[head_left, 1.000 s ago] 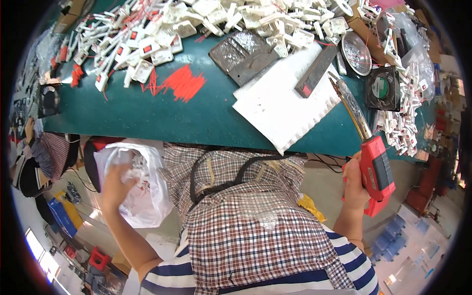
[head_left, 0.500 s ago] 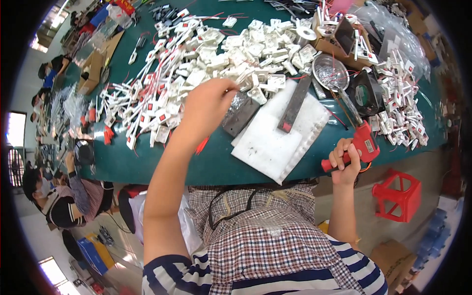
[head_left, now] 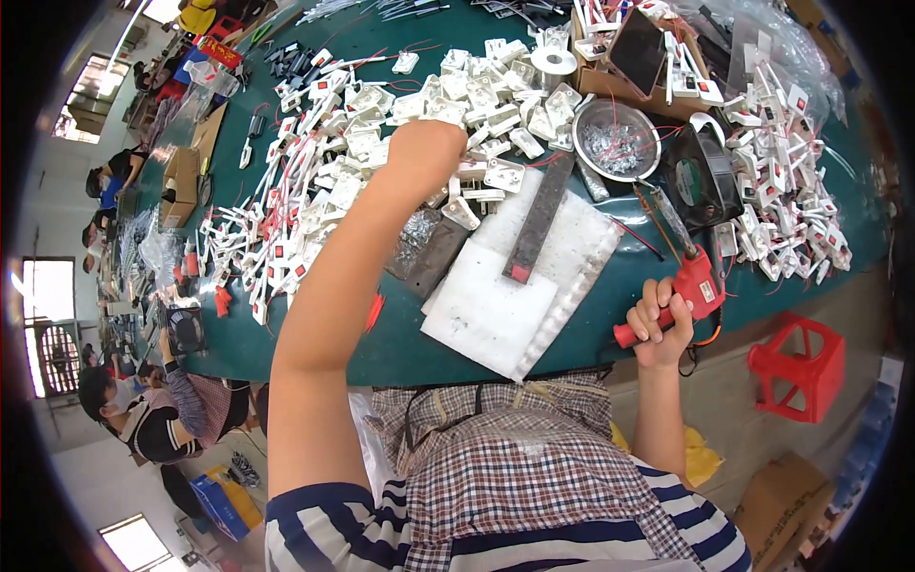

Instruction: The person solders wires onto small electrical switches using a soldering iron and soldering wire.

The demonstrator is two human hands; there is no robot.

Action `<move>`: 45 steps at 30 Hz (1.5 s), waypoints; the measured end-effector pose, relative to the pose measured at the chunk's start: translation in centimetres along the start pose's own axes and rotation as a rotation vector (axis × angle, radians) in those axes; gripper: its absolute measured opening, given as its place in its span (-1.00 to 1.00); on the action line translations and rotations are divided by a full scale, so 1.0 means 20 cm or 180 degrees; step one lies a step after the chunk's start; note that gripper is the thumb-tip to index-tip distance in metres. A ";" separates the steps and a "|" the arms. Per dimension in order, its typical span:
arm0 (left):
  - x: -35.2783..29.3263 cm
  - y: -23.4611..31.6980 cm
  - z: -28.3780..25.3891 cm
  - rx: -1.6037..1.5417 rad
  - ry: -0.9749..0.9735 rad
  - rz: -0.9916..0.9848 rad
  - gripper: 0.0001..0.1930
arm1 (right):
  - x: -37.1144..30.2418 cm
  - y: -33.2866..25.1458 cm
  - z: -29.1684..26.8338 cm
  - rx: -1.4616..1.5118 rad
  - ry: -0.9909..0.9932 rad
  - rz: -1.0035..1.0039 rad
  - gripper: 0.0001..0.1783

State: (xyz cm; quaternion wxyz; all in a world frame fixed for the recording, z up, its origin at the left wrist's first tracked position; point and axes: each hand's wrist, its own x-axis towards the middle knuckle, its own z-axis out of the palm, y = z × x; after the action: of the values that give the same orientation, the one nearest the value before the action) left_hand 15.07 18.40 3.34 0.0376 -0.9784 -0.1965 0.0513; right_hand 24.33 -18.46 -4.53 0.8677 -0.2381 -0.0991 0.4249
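My left hand (head_left: pixel 426 157) reaches over the pile of white plastic housings (head_left: pixel 481 91). Its fingers curl down and away, so whatever they grip is hidden. My right hand (head_left: pixel 664 324) is wrapped round the handle of a red soldering gun (head_left: pixel 701 286), whose metal tip end points up and away at the table's right. Between the hands lies a white foam pad (head_left: pixel 488 310) with a dark flat bar (head_left: pixel 541 214) across it. Beside the pad, close to my left wrist, sits a dark metal block (head_left: pixel 434 255) with silvery scraps on it.
A round metal bowl (head_left: pixel 618 141) of scraps stands beyond the gun, beside a black fan (head_left: pixel 702 176). Wired white parts (head_left: pixel 777 181) heap up at the right. A cardboard box (head_left: pixel 596 71) holds more. A red stool (head_left: pixel 799 367) stands on the floor; a co-worker (head_left: pixel 181 405) sits at left.
My left hand has moved farther over the pile, from near the metal block, and its fingers have dropped from sight. The right hand keeps its hold on the soldering gun. The view has shifted slightly.
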 end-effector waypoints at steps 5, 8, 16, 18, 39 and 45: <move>0.00 -0.03 -0.13 -0.0141 -0.0481 -0.0230 -0.88 | 0.00 -0.01 -0.02 0.0378 -0.0146 0.0100 -0.76; -0.05 -0.06 -0.28 -0.0409 -0.0141 -0.0500 -0.88 | 0.00 -0.02 -0.03 0.0626 -0.0199 0.0092 -0.76; 0.12 0.19 -0.57 -0.3342 0.0389 -0.0440 -0.75 | -0.01 -0.02 -0.04 0.0867 -0.0188 0.0153 -0.77; 0.24 0.31 -0.56 -0.3582 0.0430 -0.0196 -0.71 | -0.01 -0.02 -0.04 0.0885 -0.0221 0.0106 -0.77; 0.73 0.48 -0.73 -0.2829 0.0436 -0.0225 -0.78 | -0.01 0.00 -0.06 0.0999 -0.0169 0.0067 -0.74; 0.19 -0.53 -0.59 -0.1551 0.0856 -0.0823 -0.74 | -0.01 -0.01 -0.04 0.1059 -0.0287 0.0058 -0.76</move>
State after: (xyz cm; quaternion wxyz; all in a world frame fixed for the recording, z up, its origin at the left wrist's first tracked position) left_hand 15.77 29.04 15.80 -0.1663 -0.9236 -0.3191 -0.1325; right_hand 24.61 -18.88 -5.07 0.8860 -0.0728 -0.0640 0.4535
